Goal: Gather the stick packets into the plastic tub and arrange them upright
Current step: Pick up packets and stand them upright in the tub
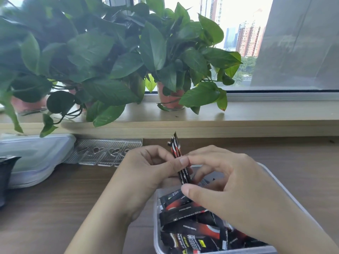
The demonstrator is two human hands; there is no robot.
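Both hands meet over the far end of the clear plastic tub (286,191) on the wooden desk (64,202); the left hand (146,167) has thumb and fingers closed around a thin bundle of black-and-red stick packets (177,150), held nearly upright and seen edge-on, its top poking above the knuckles and its lower end dipping towards the tub; the right hand (227,182) curls against the same bundle from the other side, fingertips touching it, thumb stretched forward below; more packets (185,215) lie flat and jumbled in the tub's near half; leafy potted plants (102,57) line the windowsill behind.
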